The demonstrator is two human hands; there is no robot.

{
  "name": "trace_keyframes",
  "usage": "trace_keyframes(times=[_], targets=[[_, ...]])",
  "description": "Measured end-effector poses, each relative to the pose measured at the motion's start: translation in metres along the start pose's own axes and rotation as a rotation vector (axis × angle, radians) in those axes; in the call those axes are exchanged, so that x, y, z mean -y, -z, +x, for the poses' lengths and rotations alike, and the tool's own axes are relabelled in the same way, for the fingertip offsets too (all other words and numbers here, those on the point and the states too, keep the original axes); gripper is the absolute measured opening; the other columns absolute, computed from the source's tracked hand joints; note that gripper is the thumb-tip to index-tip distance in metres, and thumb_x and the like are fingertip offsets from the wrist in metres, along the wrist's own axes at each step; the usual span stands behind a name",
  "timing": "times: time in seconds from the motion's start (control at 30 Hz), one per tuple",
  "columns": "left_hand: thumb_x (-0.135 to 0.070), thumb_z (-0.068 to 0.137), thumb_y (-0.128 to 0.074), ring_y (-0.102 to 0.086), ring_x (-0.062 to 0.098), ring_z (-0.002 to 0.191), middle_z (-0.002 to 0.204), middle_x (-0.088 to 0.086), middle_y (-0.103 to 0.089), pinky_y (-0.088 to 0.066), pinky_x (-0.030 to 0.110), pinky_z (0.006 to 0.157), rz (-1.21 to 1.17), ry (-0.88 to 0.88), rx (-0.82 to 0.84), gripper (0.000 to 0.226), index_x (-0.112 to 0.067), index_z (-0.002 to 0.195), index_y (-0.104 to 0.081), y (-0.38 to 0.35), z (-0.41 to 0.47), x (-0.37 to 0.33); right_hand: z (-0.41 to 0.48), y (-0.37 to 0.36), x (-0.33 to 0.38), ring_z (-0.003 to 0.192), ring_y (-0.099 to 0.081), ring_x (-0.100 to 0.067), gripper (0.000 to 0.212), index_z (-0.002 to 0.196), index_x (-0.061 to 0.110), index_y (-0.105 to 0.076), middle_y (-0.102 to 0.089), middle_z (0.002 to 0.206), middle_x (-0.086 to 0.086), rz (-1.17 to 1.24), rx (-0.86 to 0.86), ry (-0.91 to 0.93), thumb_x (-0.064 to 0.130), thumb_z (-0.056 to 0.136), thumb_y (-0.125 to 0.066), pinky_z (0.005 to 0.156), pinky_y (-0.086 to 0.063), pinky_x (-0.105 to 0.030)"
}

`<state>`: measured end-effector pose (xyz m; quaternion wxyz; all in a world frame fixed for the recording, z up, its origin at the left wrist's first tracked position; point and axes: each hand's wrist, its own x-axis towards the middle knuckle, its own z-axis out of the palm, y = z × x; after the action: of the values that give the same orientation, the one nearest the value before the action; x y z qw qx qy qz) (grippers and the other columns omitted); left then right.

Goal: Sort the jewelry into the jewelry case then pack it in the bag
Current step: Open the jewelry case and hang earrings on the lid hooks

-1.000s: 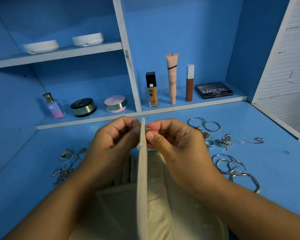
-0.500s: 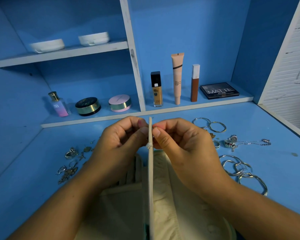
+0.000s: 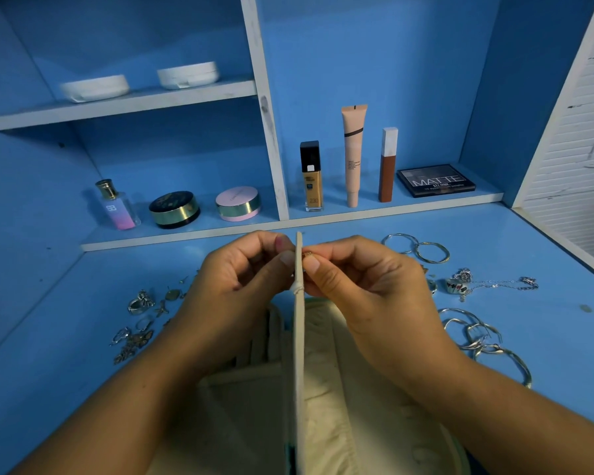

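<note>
A cream jewelry case (image 3: 326,399) lies open on the blue table in front of me, its thin middle panel (image 3: 299,337) standing upright and seen edge-on. My left hand (image 3: 240,279) pinches the top of that panel from the left. My right hand (image 3: 354,279) pinches a small gold earring (image 3: 306,254) against the panel's right face near the top. Loose silver rings and charms (image 3: 136,323) lie left of the case. Silver bangles (image 3: 480,337), hoop earrings (image 3: 415,248) and a chain (image 3: 494,284) lie to the right.
Behind the hands a low shelf holds a perfume bottle (image 3: 115,207), two compacts (image 3: 174,209), foundation tubes (image 3: 354,156) and a MATTE palette (image 3: 436,181). Two white dishes (image 3: 96,87) sit on the upper shelf. A white slatted panel (image 3: 576,138) borders the right.
Both hands stay pinched at the top of the upright panel. The view has shifted slightly, and the gold earring shows again at the right fingertips.
</note>
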<state>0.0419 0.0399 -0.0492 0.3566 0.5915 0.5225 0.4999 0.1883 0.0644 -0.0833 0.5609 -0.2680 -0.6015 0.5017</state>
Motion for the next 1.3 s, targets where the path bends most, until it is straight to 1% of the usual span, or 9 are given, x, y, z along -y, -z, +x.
trace_keyframes(times=[0.13,0.27,0.43,0.53,0.6,0.73,1.0,1.2,1.3], targets=[[-0.031,0.078,-0.054,-0.064,-0.003,0.066,0.073,-0.012,-0.070,-0.048,0.008,0.055,0.011,-0.015,0.001,0.021,-0.018,0.091,-0.065,-0.0007,-0.0008,-0.0028,-0.0007,-0.0010,0.0009,0.083,-0.069,-0.025,0.017,0.091,0.016,-0.074,-0.074,0.086,-0.004,0.001,0.003,-0.008,0.026,0.079,-0.068,0.078,-0.058,-0.040],[-0.031,0.079,-0.054,-0.064,-0.004,0.066,0.071,-0.013,-0.070,-0.048,0.008,0.055,0.013,-0.022,0.009,0.020,-0.018,0.091,-0.064,-0.0009,-0.0014,-0.0029,-0.0002,-0.0010,0.0052,0.077,-0.069,-0.020,0.016,0.087,0.016,-0.073,-0.073,0.081,-0.004,0.005,-0.008,-0.001,0.026,0.078,-0.065,0.072,-0.057,-0.028],[-0.029,0.079,-0.054,-0.064,-0.004,0.065,0.070,-0.012,-0.070,-0.048,0.009,0.056,0.007,-0.042,0.021,0.021,-0.015,0.091,-0.065,-0.0018,-0.0017,-0.0027,0.0004,0.0002,0.0074,0.071,-0.068,-0.016,0.012,0.083,0.013,-0.072,-0.073,0.076,-0.003,0.007,-0.014,-0.004,0.023,0.077,-0.066,0.070,-0.058,-0.026],[-0.027,0.080,-0.054,-0.065,-0.004,0.066,0.072,-0.013,-0.070,-0.048,0.008,0.057,0.009,-0.049,0.024,0.020,-0.014,0.092,-0.065,-0.0026,-0.0016,-0.0024,0.0008,0.0018,0.0067,0.070,-0.068,-0.015,0.004,0.082,0.013,-0.071,-0.072,0.075,-0.003,-0.005,-0.014,0.001,0.012,0.081,-0.067,0.068,-0.057,-0.023],[-0.026,0.082,-0.055,-0.065,-0.004,0.067,0.072,-0.013,-0.071,-0.048,0.008,0.057,0.012,-0.049,0.020,0.018,-0.014,0.091,-0.065,-0.0028,-0.0014,-0.0014,0.0009,0.0020,0.0053,0.072,-0.069,-0.016,0.005,0.083,0.015,-0.070,-0.072,0.077,-0.003,-0.015,-0.019,0.005,0.011,0.082,-0.067,0.068,-0.057,-0.024],[-0.030,0.080,-0.057,-0.065,-0.002,0.067,0.073,-0.011,-0.071,-0.048,0.009,0.057,0.020,-0.041,0.003,0.018,-0.017,0.089,-0.065,-0.0021,-0.0014,-0.0006,0.0008,0.0004,0.0018,0.076,-0.070,-0.019,0.007,0.085,0.019,-0.071,-0.073,0.080,-0.004,-0.010,-0.019,0.012,0.018,0.082,-0.065,0.071,-0.058,-0.027],[-0.028,0.081,-0.057,-0.065,-0.003,0.066,0.071,-0.011,-0.070,-0.047,0.008,0.056,0.024,-0.052,0.011,0.018,-0.015,0.090,-0.065,-0.0027,-0.0019,-0.0005,0.0021,-0.0010,0.0033,0.074,-0.069,-0.015,0.016,0.089,0.012,-0.072,-0.073,0.080,-0.003,0.005,-0.029,0.002,0.022,0.079,-0.063,0.068,-0.055,-0.019],[-0.028,0.081,-0.055,-0.066,-0.003,0.068,0.072,-0.012,-0.070,-0.047,0.007,0.057,0.020,-0.070,0.030,0.021,-0.013,0.091,-0.065,-0.0028,-0.0020,-0.0022,0.0035,0.0005,0.0001,0.078,-0.070,-0.018,0.018,0.091,0.011,-0.071,-0.073,0.083,-0.004,-0.032,-0.007,0.005,0.023,0.081,-0.062,0.071,-0.057,-0.024],[-0.028,0.081,-0.055,-0.066,-0.003,0.069,0.073,-0.013,-0.071,-0.047,0.007,0.058,0.028,-0.068,0.033,0.021,-0.013,0.092,-0.065,-0.0026,-0.0020,-0.0025,0.0031,0.0004,0.0014,0.078,-0.070,-0.015,0.017,0.091,0.014,-0.071,-0.073,0.083,-0.002,-0.058,0.006,0.012,0.023,0.081,-0.061,0.070,-0.056,-0.021]])
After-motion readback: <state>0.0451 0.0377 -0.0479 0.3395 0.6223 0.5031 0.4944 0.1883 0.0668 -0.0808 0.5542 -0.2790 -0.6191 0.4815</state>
